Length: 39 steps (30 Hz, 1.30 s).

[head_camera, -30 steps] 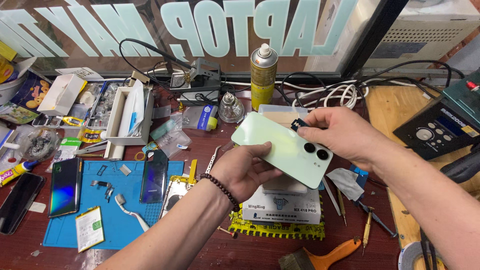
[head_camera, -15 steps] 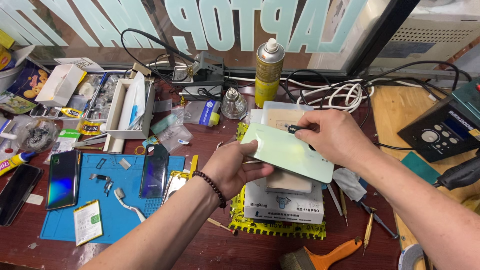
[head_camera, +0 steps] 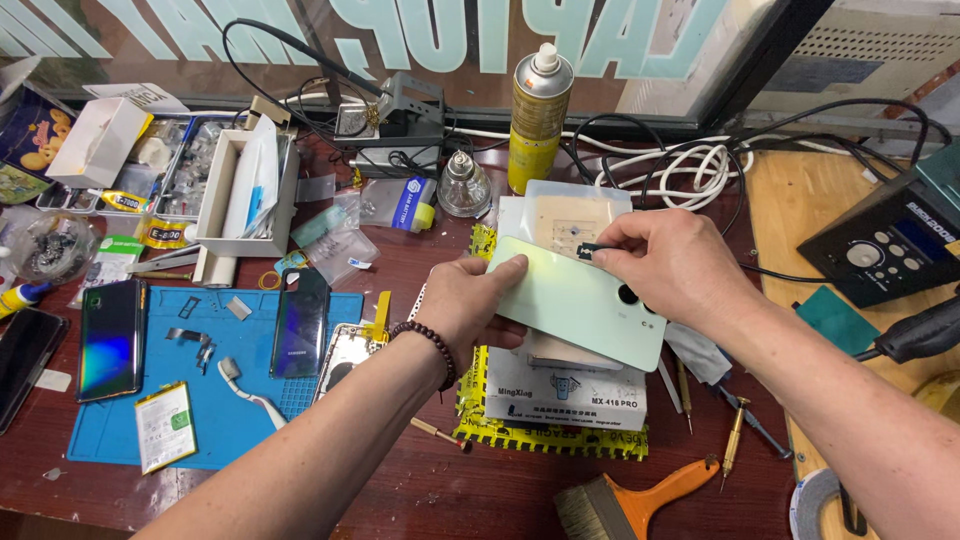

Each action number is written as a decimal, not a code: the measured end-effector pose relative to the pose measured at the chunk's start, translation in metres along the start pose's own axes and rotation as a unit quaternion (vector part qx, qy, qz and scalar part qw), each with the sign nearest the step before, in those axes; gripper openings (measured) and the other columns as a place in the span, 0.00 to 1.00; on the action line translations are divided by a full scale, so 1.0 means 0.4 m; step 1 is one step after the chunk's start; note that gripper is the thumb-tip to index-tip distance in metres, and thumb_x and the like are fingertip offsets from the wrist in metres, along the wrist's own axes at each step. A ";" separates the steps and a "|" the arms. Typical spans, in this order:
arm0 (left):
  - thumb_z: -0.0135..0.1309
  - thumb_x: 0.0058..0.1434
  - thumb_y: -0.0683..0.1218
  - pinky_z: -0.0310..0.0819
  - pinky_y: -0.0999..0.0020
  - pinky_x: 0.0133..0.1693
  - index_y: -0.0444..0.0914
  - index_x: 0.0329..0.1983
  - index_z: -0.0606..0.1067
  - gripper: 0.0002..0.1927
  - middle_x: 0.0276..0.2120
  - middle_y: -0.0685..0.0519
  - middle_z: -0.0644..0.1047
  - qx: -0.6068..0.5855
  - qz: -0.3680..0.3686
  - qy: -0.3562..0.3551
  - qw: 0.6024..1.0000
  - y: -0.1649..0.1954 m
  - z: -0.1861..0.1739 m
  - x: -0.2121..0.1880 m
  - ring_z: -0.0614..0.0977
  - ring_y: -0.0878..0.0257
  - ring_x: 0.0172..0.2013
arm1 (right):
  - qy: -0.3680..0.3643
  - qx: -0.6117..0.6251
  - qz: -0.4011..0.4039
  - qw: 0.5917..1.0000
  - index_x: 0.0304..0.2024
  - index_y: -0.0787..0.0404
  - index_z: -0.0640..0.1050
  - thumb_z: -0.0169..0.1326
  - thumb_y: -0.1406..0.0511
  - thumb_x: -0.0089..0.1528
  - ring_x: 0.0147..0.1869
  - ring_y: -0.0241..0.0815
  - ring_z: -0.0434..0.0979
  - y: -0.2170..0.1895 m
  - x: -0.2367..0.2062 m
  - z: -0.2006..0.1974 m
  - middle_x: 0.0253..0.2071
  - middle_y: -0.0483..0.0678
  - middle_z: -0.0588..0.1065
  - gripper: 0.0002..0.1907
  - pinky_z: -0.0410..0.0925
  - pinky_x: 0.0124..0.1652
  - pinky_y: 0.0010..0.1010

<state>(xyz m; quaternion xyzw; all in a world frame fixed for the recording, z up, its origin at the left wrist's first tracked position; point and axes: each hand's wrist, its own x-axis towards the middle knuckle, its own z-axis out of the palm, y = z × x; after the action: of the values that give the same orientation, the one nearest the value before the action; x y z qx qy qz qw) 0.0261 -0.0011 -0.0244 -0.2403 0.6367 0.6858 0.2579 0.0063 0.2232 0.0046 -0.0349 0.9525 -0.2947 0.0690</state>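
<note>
A pale green phone back cover (head_camera: 575, 300) with two round camera holes is held flat above a small heating pad (head_camera: 565, 385). My left hand (head_camera: 465, 310), with a bead bracelet on the wrist, grips the cover's left edge from below. Over the cover's upper right edge, my right hand (head_camera: 670, 270) pinches a small dark piece (head_camera: 590, 249). A white plate (head_camera: 560, 220) lies just behind the cover.
A yellow spray can (head_camera: 535, 115), a glass burner (head_camera: 463, 190) and tangled white cables (head_camera: 700, 170) stand behind. A blue work mat (head_camera: 215, 400) with phones and parts lies left. Screwdrivers (head_camera: 735, 440) and a brush (head_camera: 640, 500) lie in front; a black control unit (head_camera: 890, 245) sits right.
Both hands have lowered the green cover toward the pad and tilted it flatter. The right hand shifted from the cover's camera end to its upper edge.
</note>
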 end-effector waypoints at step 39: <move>0.57 0.61 0.50 0.76 0.63 0.18 0.25 0.48 0.75 0.22 0.35 0.42 0.81 0.127 0.013 0.023 0.992 0.039 0.014 0.038 0.82 0.56 0.23 | 0.136 -0.087 -0.167 0.973 0.33 0.61 0.82 0.60 0.63 0.59 0.42 0.54 0.80 -0.026 -0.057 0.048 0.34 0.51 0.80 0.07 0.71 0.42 0.45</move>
<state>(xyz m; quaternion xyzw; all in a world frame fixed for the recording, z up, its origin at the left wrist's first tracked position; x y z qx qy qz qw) 0.0042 0.0043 -0.0223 -0.2130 0.7272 0.5974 0.2625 0.0321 0.2065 -0.0027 -0.1592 0.9556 -0.2199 -0.1146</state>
